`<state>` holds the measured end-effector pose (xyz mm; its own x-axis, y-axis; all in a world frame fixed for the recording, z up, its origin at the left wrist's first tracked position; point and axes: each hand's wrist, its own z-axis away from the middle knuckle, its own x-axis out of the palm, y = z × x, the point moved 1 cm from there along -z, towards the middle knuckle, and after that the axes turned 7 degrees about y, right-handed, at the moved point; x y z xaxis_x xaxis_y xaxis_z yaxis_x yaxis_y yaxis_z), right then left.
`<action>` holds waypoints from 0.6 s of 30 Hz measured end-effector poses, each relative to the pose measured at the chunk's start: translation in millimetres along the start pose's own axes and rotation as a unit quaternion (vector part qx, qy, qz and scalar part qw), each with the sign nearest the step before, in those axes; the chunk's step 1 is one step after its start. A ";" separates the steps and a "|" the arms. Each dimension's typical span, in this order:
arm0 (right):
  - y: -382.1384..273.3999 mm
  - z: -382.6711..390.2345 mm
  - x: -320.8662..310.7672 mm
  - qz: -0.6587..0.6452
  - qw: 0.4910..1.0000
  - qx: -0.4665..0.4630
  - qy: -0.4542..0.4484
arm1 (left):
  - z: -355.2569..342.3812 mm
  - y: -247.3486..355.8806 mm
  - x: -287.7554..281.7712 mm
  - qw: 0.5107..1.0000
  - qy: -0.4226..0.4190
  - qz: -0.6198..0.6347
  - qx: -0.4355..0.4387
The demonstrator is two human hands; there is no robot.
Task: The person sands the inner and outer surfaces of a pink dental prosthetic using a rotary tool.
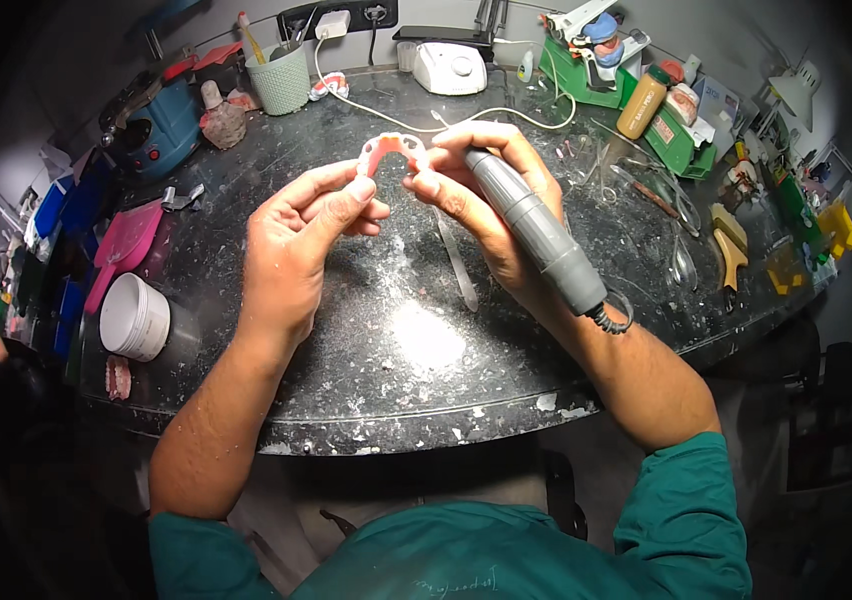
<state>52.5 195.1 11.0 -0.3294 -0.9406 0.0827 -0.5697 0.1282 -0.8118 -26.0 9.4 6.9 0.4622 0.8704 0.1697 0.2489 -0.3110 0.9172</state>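
Observation:
Above the middle of the dark bench I hold up a pink, horseshoe-shaped denture (382, 148) with pale edges. My left hand (308, 215) pinches its left end between thumb and fingers. In my right hand (491, 190) lies a grey rotary handpiece (536, 225), its coiled cord leaving the rear end over my wrist. The right fingertips also touch the right end of the denture. Whether a bur sits in the handpiece's tip is hidden by my fingers. Below the hands, a flat metal spatula (457, 262) rests on the bench.
A white tub (134, 318), a pink dustpan (126, 245) and a tooth row (118, 378) are at left. Behind stand a blue machine (151, 125), a brush cup (278, 80) and a white control box (449, 70). Green boxes (586, 75), hand tools (681, 265) and a brush (729, 250) lie right.

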 end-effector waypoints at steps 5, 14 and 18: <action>-3.9 -2.2 0.5 0.003 0.995 -0.095 -0.016 | -2.2 -0.4 -5.2 0.987 -0.042 0.080 -0.134; -0.7 -5.0 -3.1 0.038 0.993 -0.114 0.003 | 1.4 -0.2 -0.4 0.993 -0.099 0.033 -0.047; -3.1 -4.6 -4.3 0.051 0.991 -0.121 0.017 | 6.7 4.5 10.2 0.998 -0.060 -0.022 -0.004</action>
<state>52.2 200.2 15.8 -0.4173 -0.9083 0.0293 -0.6950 0.2982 -0.6543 -14.4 14.3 10.3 0.5492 0.8312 0.0864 0.2642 -0.2707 0.9257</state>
